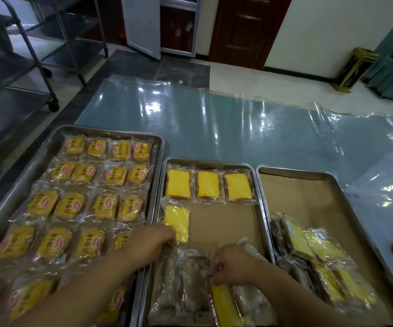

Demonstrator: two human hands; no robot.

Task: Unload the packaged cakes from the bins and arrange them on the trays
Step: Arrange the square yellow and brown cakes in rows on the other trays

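I see the yellow cake (177, 224) lying at the left of the middle tray (259, 192). My left hand (154, 240) pinches its near corner. My right hand (234, 265) curls tight round a wrapped cake (225, 305) at the tray's near end.

Forearms outstretched, left hand (154, 237) curled on yellow cake (177, 220), right hand (234, 263) clenched on wrapped cake (225, 305)
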